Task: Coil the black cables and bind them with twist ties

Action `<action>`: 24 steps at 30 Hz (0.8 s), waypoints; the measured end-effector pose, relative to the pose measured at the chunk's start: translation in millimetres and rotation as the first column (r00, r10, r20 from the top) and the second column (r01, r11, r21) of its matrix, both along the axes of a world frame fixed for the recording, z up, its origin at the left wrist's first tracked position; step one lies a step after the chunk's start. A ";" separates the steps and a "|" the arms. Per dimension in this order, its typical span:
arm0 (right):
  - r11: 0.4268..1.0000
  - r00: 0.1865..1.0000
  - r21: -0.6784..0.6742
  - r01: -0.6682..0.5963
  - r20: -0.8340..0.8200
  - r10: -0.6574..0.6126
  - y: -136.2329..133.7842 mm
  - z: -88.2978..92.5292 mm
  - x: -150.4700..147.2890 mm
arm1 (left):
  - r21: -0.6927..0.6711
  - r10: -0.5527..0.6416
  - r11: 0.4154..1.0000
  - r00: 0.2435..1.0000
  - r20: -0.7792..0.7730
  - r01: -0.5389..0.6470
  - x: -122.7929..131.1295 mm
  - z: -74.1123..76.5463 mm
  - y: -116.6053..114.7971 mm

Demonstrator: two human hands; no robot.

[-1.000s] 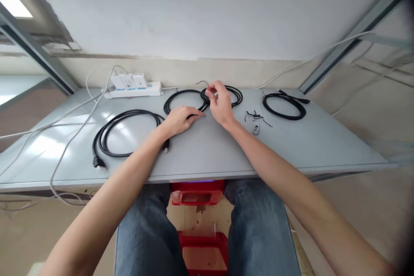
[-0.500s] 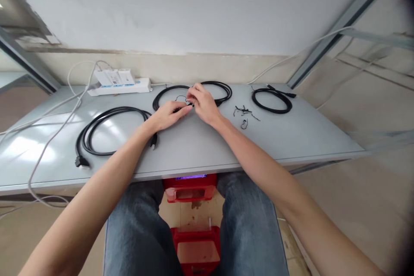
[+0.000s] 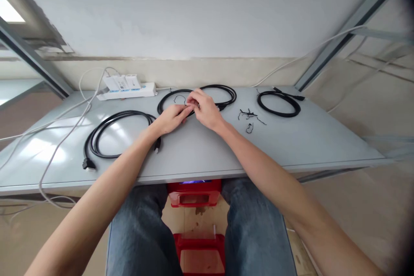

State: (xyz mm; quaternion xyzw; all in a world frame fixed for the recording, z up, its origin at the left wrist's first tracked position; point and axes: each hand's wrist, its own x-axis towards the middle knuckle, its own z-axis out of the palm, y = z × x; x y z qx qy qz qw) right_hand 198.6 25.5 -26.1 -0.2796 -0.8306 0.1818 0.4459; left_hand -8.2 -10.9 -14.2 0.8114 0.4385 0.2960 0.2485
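A coiled black cable (image 3: 226,88) lies at the middle back of the grey table, bunched where my hands meet. My left hand (image 3: 170,118) is closed on the cable's near side, thumb pointing right. My right hand (image 3: 205,109) pinches against the left fingertips. From the pinch a thin black twist tie (image 3: 179,96) curls up and to the left; its other end is hidden by the fingers. One cable plug (image 3: 221,107) lies just beyond the right hand.
At left is another coiled black cable (image 3: 97,131), partly under my left forearm; a third coil (image 3: 280,115) lies at right. Several loose twist ties (image 3: 248,114) lie between. A white power strip (image 3: 129,91) with grey cords (image 3: 69,133) stands at back left. Red stools (image 3: 194,187) are below.
The view has shifted slightly, so everything sits a little further right and lower. My hands stay together at the cable, with the right fingers drawn closer to the left thumb.
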 end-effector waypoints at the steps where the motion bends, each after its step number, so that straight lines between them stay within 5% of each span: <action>1: 1.000 1.000 -0.008 -0.012 0.004 0.012 -0.3 0.4 -0.2 | 0.001 0.002 1.000 1.000 0.000 -0.002 -0.1 -0.6 0.6; 24: 0.995 0.997 -0.051 -0.082 0.000 0.082 -2.5 1.5 -2.0 | -0.019 -0.001 1.000 1.000 0.024 0.001 -1.8 4.0 -2.0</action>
